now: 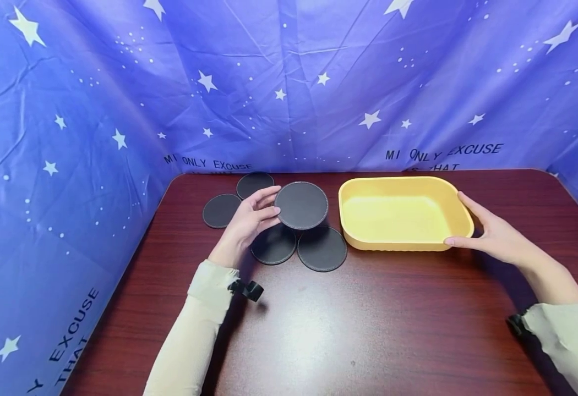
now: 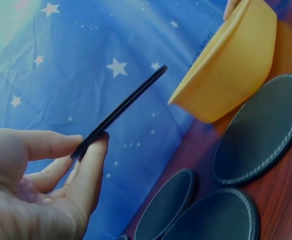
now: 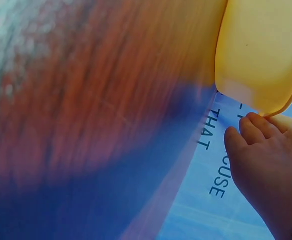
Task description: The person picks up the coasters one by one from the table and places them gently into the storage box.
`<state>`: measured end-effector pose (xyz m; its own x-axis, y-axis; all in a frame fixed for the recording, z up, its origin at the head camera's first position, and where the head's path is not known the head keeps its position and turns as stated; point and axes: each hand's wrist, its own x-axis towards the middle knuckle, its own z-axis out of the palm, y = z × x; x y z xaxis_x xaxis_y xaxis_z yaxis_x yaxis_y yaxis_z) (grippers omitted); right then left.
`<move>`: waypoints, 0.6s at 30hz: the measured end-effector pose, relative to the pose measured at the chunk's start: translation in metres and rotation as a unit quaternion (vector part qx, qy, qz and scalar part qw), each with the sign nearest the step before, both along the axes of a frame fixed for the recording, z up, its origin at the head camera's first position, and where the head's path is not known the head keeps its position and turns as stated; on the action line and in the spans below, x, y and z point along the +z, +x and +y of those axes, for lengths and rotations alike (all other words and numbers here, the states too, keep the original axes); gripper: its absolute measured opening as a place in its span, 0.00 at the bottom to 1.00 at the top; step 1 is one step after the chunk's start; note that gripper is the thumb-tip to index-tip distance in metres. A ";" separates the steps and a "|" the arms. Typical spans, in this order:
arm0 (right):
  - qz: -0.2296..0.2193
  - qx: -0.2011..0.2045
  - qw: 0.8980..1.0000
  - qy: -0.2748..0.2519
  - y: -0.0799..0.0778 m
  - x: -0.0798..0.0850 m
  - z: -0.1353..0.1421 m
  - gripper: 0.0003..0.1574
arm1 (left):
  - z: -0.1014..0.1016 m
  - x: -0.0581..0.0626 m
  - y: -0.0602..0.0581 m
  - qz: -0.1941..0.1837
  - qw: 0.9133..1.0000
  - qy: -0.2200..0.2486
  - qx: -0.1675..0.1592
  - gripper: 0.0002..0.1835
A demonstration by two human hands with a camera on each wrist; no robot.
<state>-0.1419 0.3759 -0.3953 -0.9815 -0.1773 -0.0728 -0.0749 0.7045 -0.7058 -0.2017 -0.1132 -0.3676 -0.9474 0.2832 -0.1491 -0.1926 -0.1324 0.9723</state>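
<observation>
My left hand (image 1: 249, 223) pinches a round black coaster (image 1: 301, 205) at its left edge, thumb on one face and fingers on the other. In the left wrist view this coaster (image 2: 120, 110) is seen edge-on, raised over the table. Below and beside it lie more black coasters with pale stitched rims: a front right one (image 1: 322, 250), a front left one (image 1: 273, 246), a left one (image 1: 221, 211) and a back one (image 1: 255, 185). At the right end of a yellow basin (image 1: 398, 246), my right hand (image 1: 497, 234) grips the rim, thumb at the front corner, fingers farther back.
The dark red wooden table (image 1: 289, 330) carries everything. Close behind its far edge hangs a blue curtain (image 1: 289, 110) with white stars and lettering, which also runs along the left and right sides. A black strap piece (image 1: 249, 290) sits at the left sleeve.
</observation>
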 end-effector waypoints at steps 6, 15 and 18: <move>0.002 -0.001 1.000 0.016 0.000 0.001 0.000 0.69 | 0.017 -0.001 -0.004 -0.008 1.000 0.012 0.003 0.32; -0.007 -0.003 1.000 0.024 0.001 0.002 -0.001 0.70 | 0.039 -0.001 -0.008 -0.010 0.999 0.031 -0.004 0.31; -0.007 -0.003 1.000 0.023 0.000 0.003 -0.001 0.70 | 0.046 0.000 -0.009 -0.011 0.999 0.036 -0.004 0.31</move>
